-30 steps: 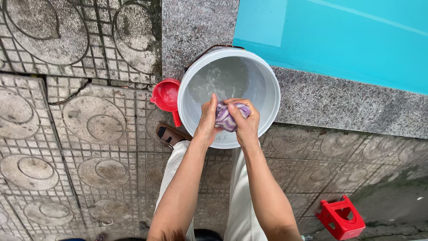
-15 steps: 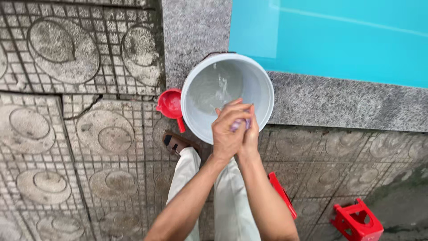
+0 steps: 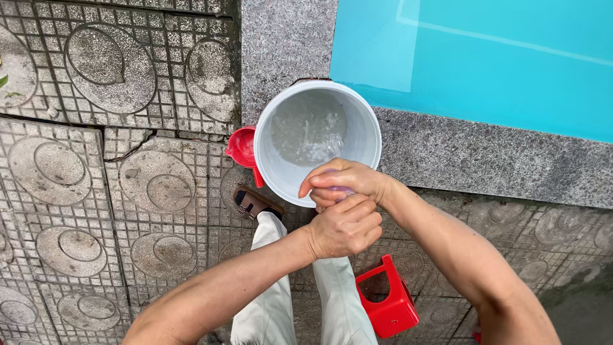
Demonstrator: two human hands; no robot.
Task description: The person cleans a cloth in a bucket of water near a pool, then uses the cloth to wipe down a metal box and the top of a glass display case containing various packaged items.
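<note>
Both hands are clenched together around a small purple cloth (image 3: 340,191), of which only a sliver shows between the fingers. My right hand (image 3: 341,181) sits on top, my left hand (image 3: 345,227) grips below it. They hover over the near rim of a white bucket (image 3: 271,172) that holds rippling water. The cloth is squeezed tight above the bucket's edge.
A red scoop (image 3: 242,148) rests against the bucket's left side. A red plastic stool (image 3: 391,305) stands below my hands, by my light trousers and brown sandal (image 3: 253,201). Patterned paving lies left; a granite kerb (image 3: 472,156) borders a turquoise pool (image 3: 485,57) at the top right.
My hands lifted out of the bucket and closed into fists around the purple cloth, which was spread open a second ago. The view shifted, and the stool now shows nearer my legs.
</note>
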